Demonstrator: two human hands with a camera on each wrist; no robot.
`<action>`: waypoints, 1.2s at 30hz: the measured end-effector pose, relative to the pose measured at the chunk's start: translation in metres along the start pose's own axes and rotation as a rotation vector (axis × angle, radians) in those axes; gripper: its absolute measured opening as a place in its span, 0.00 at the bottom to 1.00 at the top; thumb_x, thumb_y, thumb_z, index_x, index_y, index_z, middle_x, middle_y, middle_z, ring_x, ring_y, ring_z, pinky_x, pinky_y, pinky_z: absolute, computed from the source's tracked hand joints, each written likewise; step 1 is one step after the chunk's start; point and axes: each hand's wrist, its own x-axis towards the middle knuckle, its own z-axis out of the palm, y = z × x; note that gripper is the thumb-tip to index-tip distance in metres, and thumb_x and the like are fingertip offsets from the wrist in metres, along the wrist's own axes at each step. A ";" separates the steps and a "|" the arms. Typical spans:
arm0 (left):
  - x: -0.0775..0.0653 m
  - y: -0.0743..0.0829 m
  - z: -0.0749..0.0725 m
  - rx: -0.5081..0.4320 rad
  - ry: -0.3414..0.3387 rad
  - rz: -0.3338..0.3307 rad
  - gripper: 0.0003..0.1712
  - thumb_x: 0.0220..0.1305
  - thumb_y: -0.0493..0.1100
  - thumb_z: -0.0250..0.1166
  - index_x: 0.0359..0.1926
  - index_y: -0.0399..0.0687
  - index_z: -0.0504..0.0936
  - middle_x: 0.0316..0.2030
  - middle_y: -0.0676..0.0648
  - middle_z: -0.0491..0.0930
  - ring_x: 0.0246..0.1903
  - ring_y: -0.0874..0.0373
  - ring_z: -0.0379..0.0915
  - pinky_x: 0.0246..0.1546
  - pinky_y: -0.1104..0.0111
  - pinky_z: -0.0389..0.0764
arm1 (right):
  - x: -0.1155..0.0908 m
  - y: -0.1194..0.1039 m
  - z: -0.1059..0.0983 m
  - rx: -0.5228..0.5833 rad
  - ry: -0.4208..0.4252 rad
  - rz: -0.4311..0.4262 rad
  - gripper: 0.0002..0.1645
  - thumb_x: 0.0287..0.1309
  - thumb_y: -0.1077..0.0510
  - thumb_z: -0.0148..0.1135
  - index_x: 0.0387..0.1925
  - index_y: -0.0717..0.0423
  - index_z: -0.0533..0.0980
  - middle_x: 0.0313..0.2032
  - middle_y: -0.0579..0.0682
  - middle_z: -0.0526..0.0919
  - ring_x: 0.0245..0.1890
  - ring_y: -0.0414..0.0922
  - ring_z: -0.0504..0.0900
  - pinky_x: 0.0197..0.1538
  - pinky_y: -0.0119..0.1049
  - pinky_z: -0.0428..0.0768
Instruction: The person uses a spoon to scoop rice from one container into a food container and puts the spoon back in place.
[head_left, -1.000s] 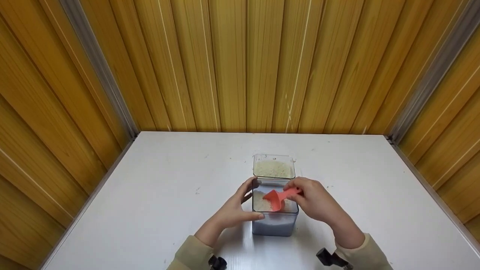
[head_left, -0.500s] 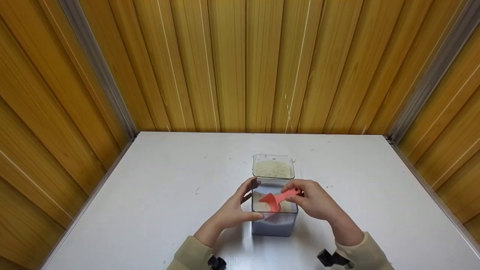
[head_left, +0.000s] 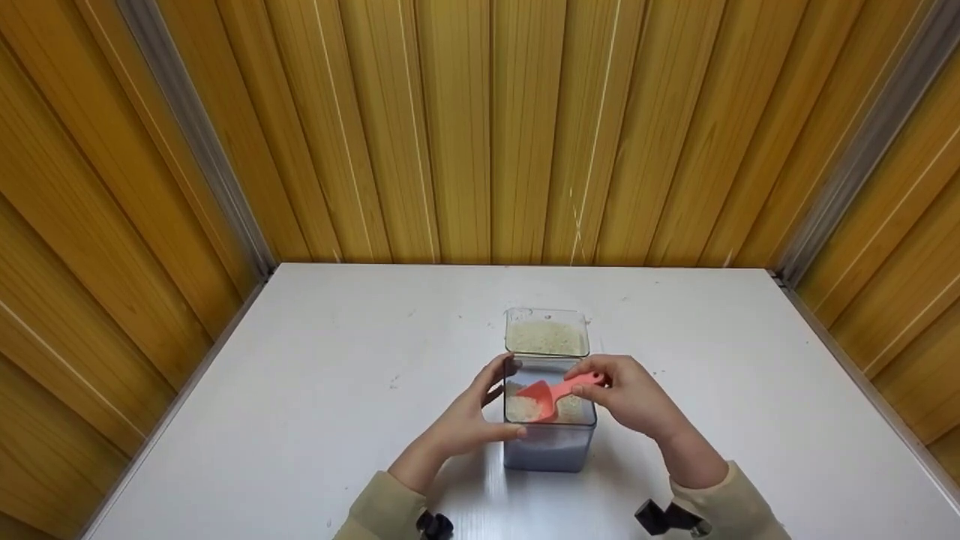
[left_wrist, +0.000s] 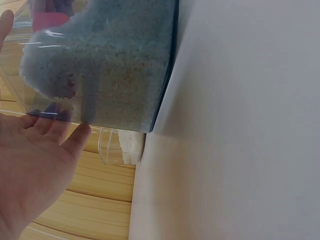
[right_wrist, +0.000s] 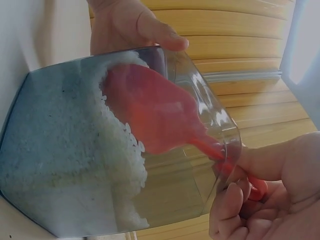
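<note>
A tall clear container [head_left: 551,450] of white rice stands upright on the table. My left hand [head_left: 472,420] grips it at the left, thumb along the near wall and fingers at the far left corner. In the left wrist view those fingers lie against the clear wall. My right hand [head_left: 626,394] pinches the handle of a red scoop [head_left: 562,388] over the right rim. Inside the container the scoop's bowl [right_wrist: 150,110] sits at the rice [right_wrist: 90,150], and grains show in its mouth in the head view.
Right behind the container is a second clear container [head_left: 547,337], also holding rice. Both stand on a white table [head_left: 337,397] enclosed by wood-panelled walls [head_left: 457,135]. A few small specks lie on the tabletop.
The scoop has shifted slightly left in the container, dipped, then turned its mouth more upward, and rice now shows in it. The left hand and container have stayed in place.
</note>
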 end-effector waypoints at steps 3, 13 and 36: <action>0.000 0.000 0.000 -0.003 0.003 0.003 0.62 0.56 0.44 0.79 0.82 0.46 0.48 0.79 0.42 0.58 0.80 0.47 0.52 0.82 0.54 0.60 | 0.001 0.002 -0.003 0.021 -0.008 0.002 0.10 0.64 0.63 0.67 0.46 0.62 0.85 0.30 0.48 0.78 0.29 0.41 0.72 0.28 0.26 0.72; 0.000 -0.002 0.000 0.001 0.010 -0.008 0.62 0.56 0.45 0.79 0.82 0.49 0.49 0.79 0.44 0.59 0.79 0.48 0.53 0.82 0.55 0.61 | 0.010 0.022 -0.017 0.129 -0.068 0.001 0.14 0.66 0.63 0.66 0.50 0.65 0.84 0.32 0.46 0.80 0.28 0.38 0.74 0.30 0.25 0.74; 0.001 0.002 0.001 0.013 0.008 -0.035 0.62 0.57 0.46 0.79 0.82 0.48 0.48 0.79 0.45 0.57 0.80 0.48 0.52 0.82 0.56 0.61 | 0.022 0.056 -0.035 0.392 -0.165 -0.087 0.15 0.70 0.64 0.60 0.53 0.72 0.79 0.31 0.36 0.80 0.28 0.35 0.71 0.32 0.25 0.74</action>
